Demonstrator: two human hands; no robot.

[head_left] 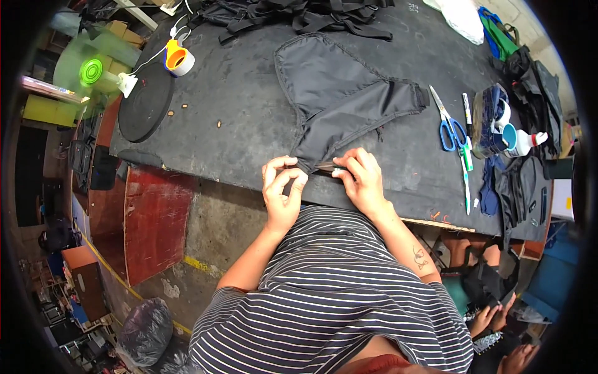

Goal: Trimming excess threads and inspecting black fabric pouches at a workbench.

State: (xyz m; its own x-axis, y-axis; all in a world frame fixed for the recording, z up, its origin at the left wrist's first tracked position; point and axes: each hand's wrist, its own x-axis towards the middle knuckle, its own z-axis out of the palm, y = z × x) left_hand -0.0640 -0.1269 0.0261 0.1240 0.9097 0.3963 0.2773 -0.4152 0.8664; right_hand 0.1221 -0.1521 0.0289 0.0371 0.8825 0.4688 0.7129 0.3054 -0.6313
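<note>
A black sewn fabric panel [336,75] with stitched edges lies spread on the dark table, its narrow end reaching the front edge. My left hand [283,193] pinches that narrow end between thumb and fingers. Beside it, my right hand [362,181] is closed, thumb against fingers, on a small dark narrow piece [326,166] that meets the fabric's tip. Whether this piece is a tool or a strip of the fabric, I cannot tell. A dark strap end [420,96] sticks out at the panel's right side.
Blue-handled scissors [452,131], a toothbrush [465,184] and a marker [466,111] lie to the right, near a container [487,121] and a white bottle [526,143]. Black straps [299,19] pile at the back. A tape roll [180,61] and small fan [93,71] are left. Another person's hands [489,318] show lower right.
</note>
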